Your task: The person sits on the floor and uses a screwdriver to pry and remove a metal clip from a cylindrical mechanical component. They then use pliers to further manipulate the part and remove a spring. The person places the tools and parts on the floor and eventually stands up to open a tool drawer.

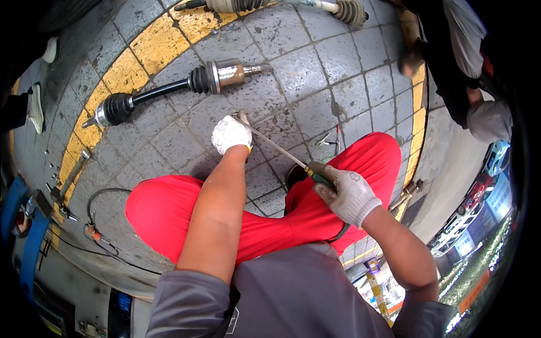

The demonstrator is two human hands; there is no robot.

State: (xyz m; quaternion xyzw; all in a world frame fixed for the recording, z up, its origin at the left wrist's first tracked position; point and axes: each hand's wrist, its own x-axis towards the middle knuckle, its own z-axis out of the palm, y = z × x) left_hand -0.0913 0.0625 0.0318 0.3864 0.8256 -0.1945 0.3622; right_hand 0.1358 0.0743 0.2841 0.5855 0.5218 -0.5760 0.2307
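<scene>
My right hand [348, 194], in a grey-white work glove, grips the green handle of a long screwdriver [280, 151]. Its shaft slants up and to the left, towards my other hand. My left hand [231, 134], gloved in white, is closed at the tip of the shaft. A small brownish piece shows at its fingers, too little to name. Just beyond that hand a drive axle [163, 90] with black rubber boots lies on the tiles. I am crouched with my knees, in red trousers, on both sides of my arms.
Another drive axle [282, 4] lies at the far edge. Pliers [324, 139] rest near my right knee. On the left are a long-handled wrench [72, 177], a cable [107, 191] and a blue metal frame [34, 248]. A person [468, 62] is at the right; shoes [36, 107] show at the left.
</scene>
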